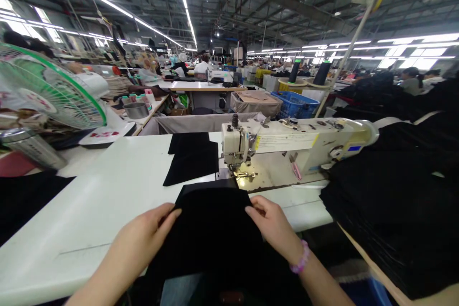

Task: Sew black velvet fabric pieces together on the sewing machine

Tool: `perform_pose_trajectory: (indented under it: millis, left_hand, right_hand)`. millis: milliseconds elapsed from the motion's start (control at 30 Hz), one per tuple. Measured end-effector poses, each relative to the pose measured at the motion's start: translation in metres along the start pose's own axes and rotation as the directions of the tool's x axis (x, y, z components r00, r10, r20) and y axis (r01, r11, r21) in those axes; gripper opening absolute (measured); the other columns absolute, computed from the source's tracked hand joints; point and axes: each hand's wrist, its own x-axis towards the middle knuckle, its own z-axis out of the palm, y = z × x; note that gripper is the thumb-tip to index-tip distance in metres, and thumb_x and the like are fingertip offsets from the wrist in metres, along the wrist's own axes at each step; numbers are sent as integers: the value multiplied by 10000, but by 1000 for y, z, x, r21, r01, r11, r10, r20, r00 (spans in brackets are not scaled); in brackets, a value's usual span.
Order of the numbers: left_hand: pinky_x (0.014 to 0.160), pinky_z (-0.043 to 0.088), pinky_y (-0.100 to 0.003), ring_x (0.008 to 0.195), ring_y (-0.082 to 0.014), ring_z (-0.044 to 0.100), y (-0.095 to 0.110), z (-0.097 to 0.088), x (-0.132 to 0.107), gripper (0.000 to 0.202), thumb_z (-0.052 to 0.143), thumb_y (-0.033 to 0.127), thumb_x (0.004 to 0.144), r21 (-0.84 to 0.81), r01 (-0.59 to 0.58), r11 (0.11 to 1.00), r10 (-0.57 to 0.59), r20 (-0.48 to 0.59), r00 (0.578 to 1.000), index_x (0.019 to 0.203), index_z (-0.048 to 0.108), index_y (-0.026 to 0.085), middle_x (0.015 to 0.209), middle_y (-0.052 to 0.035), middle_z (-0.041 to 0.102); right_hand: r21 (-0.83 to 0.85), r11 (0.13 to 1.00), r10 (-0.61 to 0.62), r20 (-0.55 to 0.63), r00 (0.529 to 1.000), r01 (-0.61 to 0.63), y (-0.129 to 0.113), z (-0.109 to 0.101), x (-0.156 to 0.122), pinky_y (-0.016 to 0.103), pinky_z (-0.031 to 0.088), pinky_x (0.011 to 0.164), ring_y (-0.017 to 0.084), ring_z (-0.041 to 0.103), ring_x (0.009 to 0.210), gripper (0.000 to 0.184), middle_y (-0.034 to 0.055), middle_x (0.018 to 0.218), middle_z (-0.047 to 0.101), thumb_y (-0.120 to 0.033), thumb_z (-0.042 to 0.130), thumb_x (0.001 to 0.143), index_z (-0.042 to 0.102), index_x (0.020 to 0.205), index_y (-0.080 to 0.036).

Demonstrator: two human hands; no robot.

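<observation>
A piece of black fabric (pixel 215 224) lies across the near edge of the white table (pixel 118 201), its far edge just in front of the needle of a cream sewing machine (pixel 287 146). My left hand (pixel 143 236) pinches the fabric's left edge. My right hand (pixel 274 227), with a pink bead bracelet at the wrist, grips the right edge with curled fingers. More black pieces (pixel 191 158) lie stacked on the table to the left of the machine head.
A big pile of black fabric (pixel 390 201) fills the right side. A green-rimmed fan (pixel 50 88) and a metal flask (pixel 32 148) stand at the left. Thread cones (pixel 321 74), a blue crate (pixel 296 104) and other people at further tables lie beyond.
</observation>
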Motion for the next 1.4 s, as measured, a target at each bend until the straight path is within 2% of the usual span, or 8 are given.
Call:
perform_pose_trajectory:
  millis: [167,333,500,600,700,800,1133,1400]
  left_hand:
    - [758,473,-395,911,-332,649,-9,29,60,222,452,381,838,216,-33,976,31,14,999,808,603,222,1004,-145,671]
    - [748,466,-361,752,-259,603,-26,48,84,85,558,247,710,42,-34,999,31,83,996,677,480,250,738,-41,599]
    - [747,465,-321,749,-207,574,-16,44,66,67,475,275,808,-135,-4,991,0,-30,1000,839,517,233,766,-3,554]
    - [738,464,-290,752,-179,575,-1,32,45,244,594,392,813,-475,38,879,-91,-90,992,984,586,218,802,11,574]
    - [805,471,-281,882,-188,617,14,23,29,323,733,377,734,-752,45,658,-147,-70,987,995,656,202,959,-33,667]
    - [812,477,-269,893,-184,627,21,20,22,311,787,359,708,-819,52,571,-214,-87,973,953,700,189,964,-42,693]
    - [842,515,-260,942,-195,657,34,10,8,178,743,392,789,-741,-103,663,-210,-316,925,769,763,217,1001,-43,718]
    - [856,549,-284,952,-214,678,36,11,3,178,798,365,729,-803,-117,585,-283,-337,898,791,776,200,999,-63,735]
  right_hand:
    - [-177,983,-81,-157,984,53,12,36,58,382,454,928,254,596,980,82,83,971,663,-146,612,818,643,770,-204]
    - [-189,982,-55,-207,977,16,20,51,78,457,436,933,287,579,927,132,88,861,647,-100,625,743,602,689,-219]
    - [-40,998,-49,-222,974,42,25,50,70,402,485,871,245,606,856,82,62,848,658,-161,581,748,568,709,-232]
    - [145,988,-23,-189,982,51,26,42,58,376,507,887,240,646,978,67,96,1058,700,-279,579,798,591,784,-215]
    - [501,863,104,-61,993,-60,25,33,48,391,486,949,253,657,1047,231,89,1121,725,-352,688,776,675,937,-187]
    - [686,714,165,30,986,-141,21,27,42,410,463,989,263,658,1028,360,69,1035,751,-412,795,737,723,1007,-186]
    - [629,767,86,94,992,-126,6,15,26,448,446,1050,291,656,1096,404,78,1098,760,-509,744,817,758,1103,-224]
    - [563,826,198,-234,952,-34,10,14,25,434,429,1100,318,626,1169,393,63,1151,744,-480,838,693,790,965,-201]
